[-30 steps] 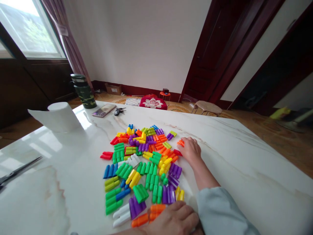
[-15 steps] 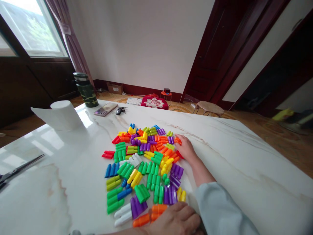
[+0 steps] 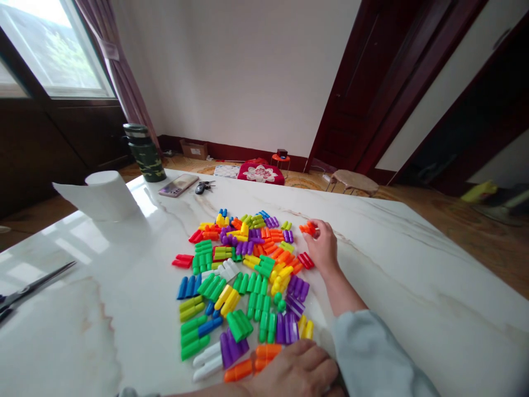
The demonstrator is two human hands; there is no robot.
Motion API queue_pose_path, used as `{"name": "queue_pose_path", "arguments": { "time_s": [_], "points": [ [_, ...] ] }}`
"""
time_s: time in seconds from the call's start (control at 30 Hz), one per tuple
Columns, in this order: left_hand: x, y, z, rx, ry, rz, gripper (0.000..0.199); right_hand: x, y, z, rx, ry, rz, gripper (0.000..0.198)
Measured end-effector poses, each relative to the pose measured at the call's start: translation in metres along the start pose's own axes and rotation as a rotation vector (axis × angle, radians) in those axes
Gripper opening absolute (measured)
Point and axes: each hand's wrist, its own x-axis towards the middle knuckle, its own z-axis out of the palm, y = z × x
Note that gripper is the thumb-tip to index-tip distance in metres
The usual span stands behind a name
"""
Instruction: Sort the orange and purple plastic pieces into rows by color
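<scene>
Head view, my right hand [image 3: 324, 249] pinching a stubby orange plastic block [image 3: 306, 227], my left hand [image 3: 300, 370] beside tubular orange plastic pieces [image 3: 238, 371], its grip unclear.

A spread of coloured plastic pieces [image 3: 251, 283] covers part of the marbled tabletop [image 3: 413, 264]. At the spread's right edge, the right hand [image 3: 324, 248] pinches an orange piece [image 3: 306, 227] between its fingers. At the spread's near edge, the left hand [image 3: 295, 369] rests against orange pieces [image 3: 268, 352]. Left of the spread lie scissors [image 3: 31, 288] and a white paper roll [image 3: 109, 198]; beyond its far left corner are a camouflage flask [image 3: 146, 159], a phone [image 3: 178, 185] and keys [image 3: 200, 188].
</scene>
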Motion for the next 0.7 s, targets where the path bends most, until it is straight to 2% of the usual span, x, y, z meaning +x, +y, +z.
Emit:
{"name": "queue_pose_path", "arguments": {
  "time_s": [0.07, 0.17, 0.3, 0.5, 0.57, 0.63, 0.7],
  "points": [
    [0.0, 0.0, 0.001, -0.007, -0.003, -0.004, 0.017, 0.001, 0.009, 0.004, 0.078, 0.043, 0.047, 0.032],
    [0.0, 0.001, 0.001, -0.022, -0.004, -0.005, 0.017, 0.003, 0.02, 0.007, -0.061, -0.041, 0.115, 0.029],
    [0.003, 0.001, -0.001, -0.045, 0.01, -0.029, 0.018, 0.005, 0.023, 0.01, -0.241, -0.064, 0.092, 0.03],
    [0.009, 0.0, -0.007, -0.09, 0.104, -0.088, 0.022, 0.009, 0.02, 0.019, -0.269, -0.084, 0.099, 0.03],
    [0.01, 0.0, -0.007, -0.092, 0.107, -0.085, 0.023, 0.009, 0.019, 0.019, -0.232, -0.051, 0.104, 0.036],
    [0.01, 0.0, -0.007, -0.085, 0.088, -0.081, 0.022, 0.008, 0.015, 0.015, -0.169, 0.049, 0.092, 0.041],
    [0.01, 0.0, -0.007, -0.077, 0.075, -0.095, 0.021, 0.007, 0.004, 0.011, -0.076, 0.164, 0.011, 0.039]
  ]
}}
